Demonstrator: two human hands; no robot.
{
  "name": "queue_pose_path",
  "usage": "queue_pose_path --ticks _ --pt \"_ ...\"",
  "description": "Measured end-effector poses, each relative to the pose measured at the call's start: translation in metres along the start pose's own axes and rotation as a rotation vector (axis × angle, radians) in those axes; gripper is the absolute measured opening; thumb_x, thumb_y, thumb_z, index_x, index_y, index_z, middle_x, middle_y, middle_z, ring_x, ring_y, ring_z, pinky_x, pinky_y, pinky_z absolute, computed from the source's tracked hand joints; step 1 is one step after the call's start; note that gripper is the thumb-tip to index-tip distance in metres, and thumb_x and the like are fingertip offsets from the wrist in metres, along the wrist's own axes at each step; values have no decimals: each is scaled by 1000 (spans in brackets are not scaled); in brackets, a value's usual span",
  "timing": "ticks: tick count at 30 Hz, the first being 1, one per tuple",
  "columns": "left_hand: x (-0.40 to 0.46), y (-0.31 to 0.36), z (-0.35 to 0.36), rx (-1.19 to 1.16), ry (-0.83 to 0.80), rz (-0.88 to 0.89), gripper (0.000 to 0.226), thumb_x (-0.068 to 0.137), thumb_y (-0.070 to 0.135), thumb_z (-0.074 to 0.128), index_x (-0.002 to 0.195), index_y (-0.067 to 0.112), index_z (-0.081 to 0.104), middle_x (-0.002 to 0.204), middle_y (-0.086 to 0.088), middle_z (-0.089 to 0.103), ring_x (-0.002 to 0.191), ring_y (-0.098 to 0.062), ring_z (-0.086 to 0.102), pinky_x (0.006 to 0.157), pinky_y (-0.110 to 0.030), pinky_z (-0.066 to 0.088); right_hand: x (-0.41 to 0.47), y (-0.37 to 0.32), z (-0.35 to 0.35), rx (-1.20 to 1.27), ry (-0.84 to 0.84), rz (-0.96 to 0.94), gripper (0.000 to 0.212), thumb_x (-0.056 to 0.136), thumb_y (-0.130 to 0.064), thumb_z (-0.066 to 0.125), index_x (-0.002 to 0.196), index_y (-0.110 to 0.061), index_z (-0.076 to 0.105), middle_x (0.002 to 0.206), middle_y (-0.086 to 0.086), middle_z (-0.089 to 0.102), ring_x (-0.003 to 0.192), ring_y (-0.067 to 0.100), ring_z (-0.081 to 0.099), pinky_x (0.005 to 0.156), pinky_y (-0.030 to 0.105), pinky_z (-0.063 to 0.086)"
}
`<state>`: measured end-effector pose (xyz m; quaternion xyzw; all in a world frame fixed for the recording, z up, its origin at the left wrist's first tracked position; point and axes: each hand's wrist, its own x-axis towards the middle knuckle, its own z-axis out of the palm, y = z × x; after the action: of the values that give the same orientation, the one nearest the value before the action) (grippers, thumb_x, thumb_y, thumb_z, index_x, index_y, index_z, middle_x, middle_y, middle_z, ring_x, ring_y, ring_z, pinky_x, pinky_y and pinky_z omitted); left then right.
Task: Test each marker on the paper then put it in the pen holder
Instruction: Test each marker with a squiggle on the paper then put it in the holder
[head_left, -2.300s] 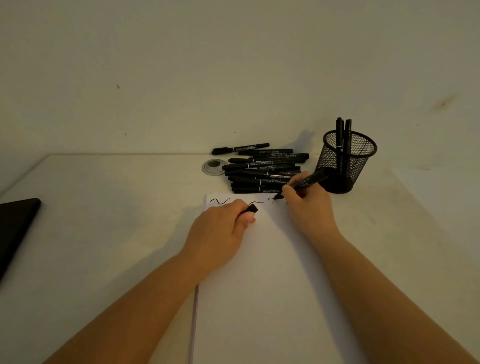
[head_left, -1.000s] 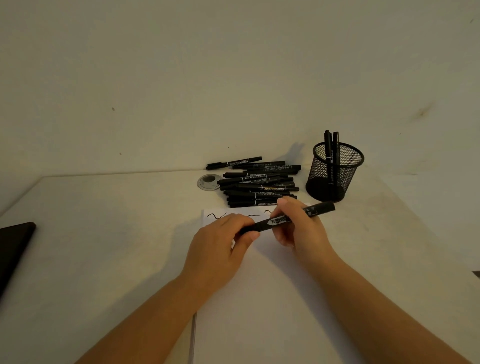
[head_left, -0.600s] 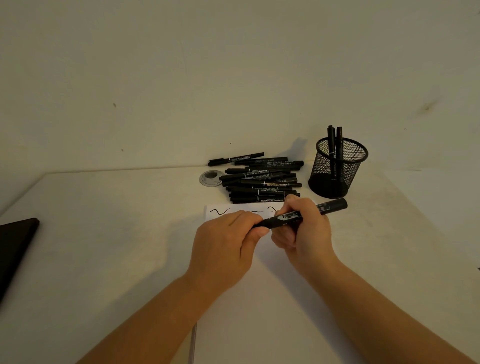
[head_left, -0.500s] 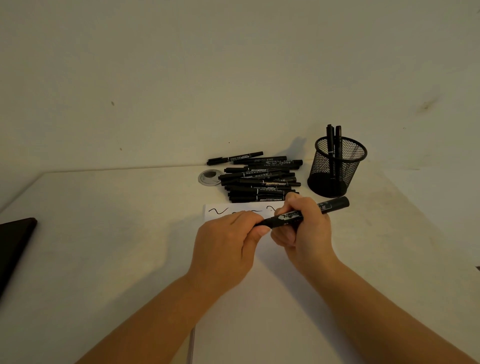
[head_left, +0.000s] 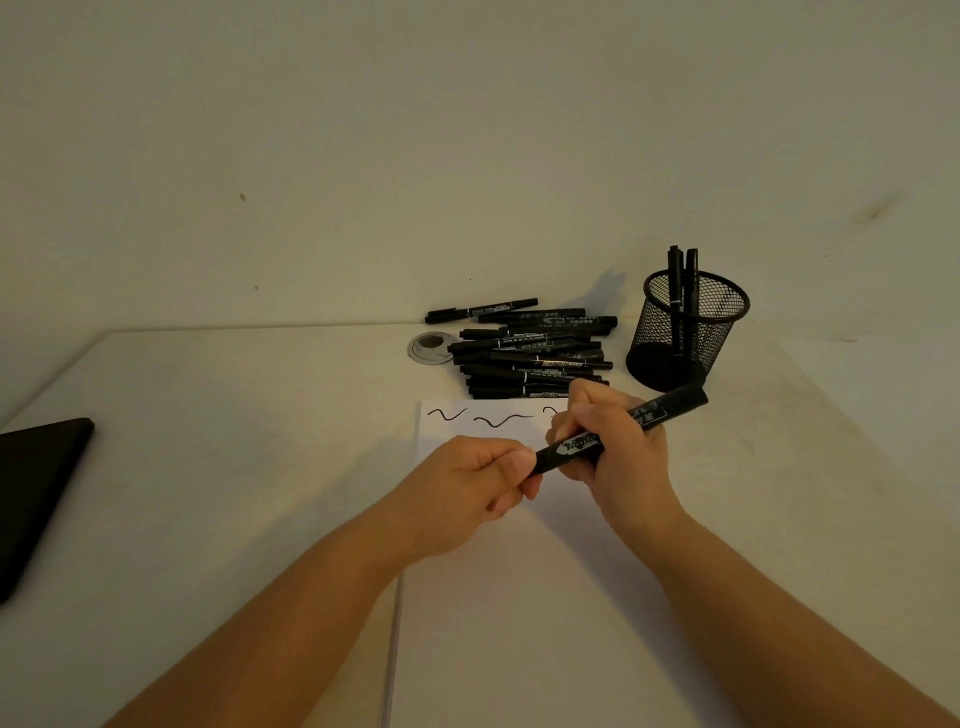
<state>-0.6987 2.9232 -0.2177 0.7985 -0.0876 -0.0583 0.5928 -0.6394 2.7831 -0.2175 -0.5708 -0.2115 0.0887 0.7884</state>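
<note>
while both hands are on the marker (head_left: 621, 428), the step i judge to be in hand is seating its cap before it goes into the pen holder (head_left: 693, 332). my left hand (head_left: 470, 486) has its fingers and thumb curled round the marker's near end, which is hidden inside them, so i cannot tell whether the cap is fully on. my right hand (head_left: 610, 449) is wrapped round the barrel, with the far end sticking out toward two o'clock, close to the holder's base.

the marker sits just above the paper (head_left: 519, 597), near the three squiggles along its top edge, so i take this one as tested. the untested pile of markers (head_left: 530, 353) lies at twelve o'clock from my hands, with the holder at one o'clock, already holding two markers upright.

to do this well i would push the two hands straight toward each other along the barrel, not at an angle, and wait for the cap to seat. then i would let the left grip go, carry the marker with the right alone, tip it upright over the mesh rim and lower it beside the two standing ones. a careless swing could knock the light holder over.
</note>
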Motion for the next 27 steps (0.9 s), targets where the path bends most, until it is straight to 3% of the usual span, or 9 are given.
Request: queue_pose_path --ticks 3,5,11,13,15,21,24,27 --pt "-1 1 -6 -108 -103 -39 33 88 38 39 66 25 59 45 12 41 44 -3 32 48 -12 29 -4 -3 3 -20 -54 -59 25 71 -7 42 46 -4 40 44 -5 36 44 10 32 40 17 25" --pt "-1 0 -6 -98 -86 -42 35 93 38 39 69 27 61 46 12 43 45 -3 35 47 -11 31 -3 -3 1 -41 -46 -65 24 72 -8 42 50 -1 40 44 -3 38 41 8 34 38 16 28" --pt "6 -11 -7 49 260 -50 27 94 25 45 78 31 66 51 16 55 49 3 48 48 -5 34 9 5 -8 -242 71 191 28 90 -19 52 63 -11 54 40 -3 48 37 8 41 37 18 33" --pt "5 -15 -12 107 372 -31 23 92 24 49 78 32 65 52 17 58 50 4 52 48 -4 34 12 4 -13 -179 158 196 22 88 -21 57 67 -14 56 45 -6 52 43 9 46 40 20 36" --pt "4 -18 -15 209 457 -5 21 91 27 50 77 35 62 54 18 60 53 5 55 53 -3 37 16 1 -20 -265 199 143 18 86 -24 60 69 -18 59 50 -8 57 49 5 52 42 19 39" --pt "5 -16 -19 391 515 5 16 90 28 52 79 38 56 65 15 60 62 9 57 62 -1 39 20 -11 -37 -880 10 -4 14 82 -35 62 68 -32 63 69 -12 60 66 -2 53 56 8 39" --pt "11 -1 -13 436 500 60 16 88 33 53 75 40 58 62 15 61 61 5 59 61 -6 43 19 -22 -38 -1239 -159 -205 17 88 -36 54 87 -28 69 79 -10 63 76 7 48 63 16 34" --pt "23 19 -2 606 428 105 18 87 43 50 78 33 62 60 15 59 61 -3 59 62 -23 49 17 -34 -39 -1342 -301 -388 25 87 -37 55 97 -20 71 83 -3 67 76 16 48 65 28 37"
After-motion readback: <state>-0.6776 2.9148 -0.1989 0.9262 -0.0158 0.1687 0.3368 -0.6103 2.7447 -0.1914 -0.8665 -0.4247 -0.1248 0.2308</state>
